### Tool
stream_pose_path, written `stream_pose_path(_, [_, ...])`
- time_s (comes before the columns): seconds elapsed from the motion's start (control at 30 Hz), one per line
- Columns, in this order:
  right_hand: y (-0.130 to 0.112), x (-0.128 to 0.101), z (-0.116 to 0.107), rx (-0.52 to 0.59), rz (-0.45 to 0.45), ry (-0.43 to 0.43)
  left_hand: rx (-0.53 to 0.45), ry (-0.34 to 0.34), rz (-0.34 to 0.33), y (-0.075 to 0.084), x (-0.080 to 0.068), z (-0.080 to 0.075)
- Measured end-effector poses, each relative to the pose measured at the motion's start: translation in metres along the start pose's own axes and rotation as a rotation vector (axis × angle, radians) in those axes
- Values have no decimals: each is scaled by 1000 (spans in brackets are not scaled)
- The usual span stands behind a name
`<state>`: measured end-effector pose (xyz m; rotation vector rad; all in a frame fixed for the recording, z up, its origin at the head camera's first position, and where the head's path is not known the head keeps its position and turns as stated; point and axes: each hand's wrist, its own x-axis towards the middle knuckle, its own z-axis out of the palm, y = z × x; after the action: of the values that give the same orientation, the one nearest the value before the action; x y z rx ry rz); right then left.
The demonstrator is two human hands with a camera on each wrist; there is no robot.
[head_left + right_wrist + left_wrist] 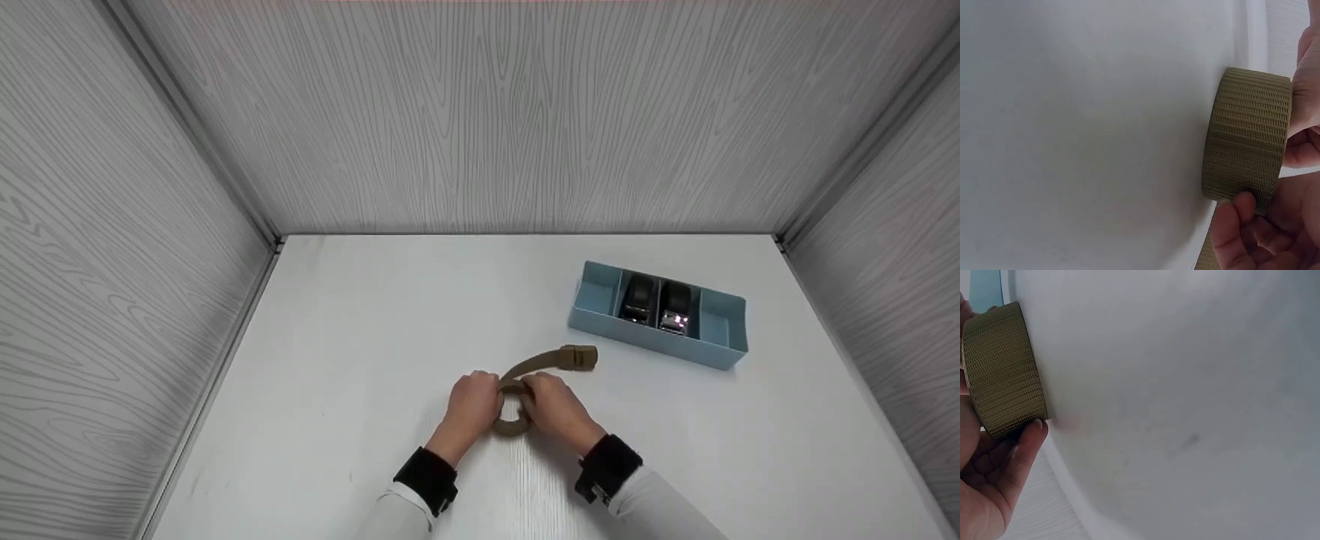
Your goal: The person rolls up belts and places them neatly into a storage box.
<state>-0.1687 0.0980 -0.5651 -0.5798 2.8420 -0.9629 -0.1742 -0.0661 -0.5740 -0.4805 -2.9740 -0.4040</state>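
Observation:
A brown-olive webbing belt point(511, 428) stands on its edge on the white table, bent into a loose coil. From the coil a free stretch curves away to the right and ends in a matching buckle point(578, 358). My left hand point(474, 405) grips the coil's left side; my right hand point(556, 409) holds its right side. In the left wrist view, the thumb and fingers lie against the ribbed band point(1005, 371). The right wrist view has curled fingertips at the edge of the band point(1247, 135). Parts of the coil are hidden behind both hands.
A blue divided tray point(652, 339) stands at the right rear of the table. Two dark coiled items with shiny metal parts, apparently belts point(637, 296), occupy its middle compartments. Grey wood-grain panels point(480, 120) rise behind the table and on both sides.

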Motion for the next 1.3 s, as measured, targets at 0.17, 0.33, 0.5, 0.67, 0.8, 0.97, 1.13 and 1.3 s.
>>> stream_pose_path(0.17, [-2,-1,-2,5,37,-27,-27,5,-36,-1,1,0])
stream_pose_path(0.33, [0,2,-3,-39,-31,-22,-86,1,-6,0,1,-1])
stream_pose_path(0.5, [0,3,-2,0,-16,-8,-57,11,15,0,1,-1])
stream_pose_path(0.67, [-2,1,-1,59,78,-15,-35,41,8,-2,1,1])
stream_pose_path(0.8, [-2,0,0,4,39,-1,-18,25,13,-1,2,1])
stream_pose_path(0.97, [-2,0,2,-20,-8,13,21,9,22,1,3,-1])
stream_pose_path(1.13, [-3,-2,1,56,92,10,43,8,13,1,4,-1])
stream_pose_path(1.3, [-3,-2,-1,71,119,1,29,4,19,1,5,-2])
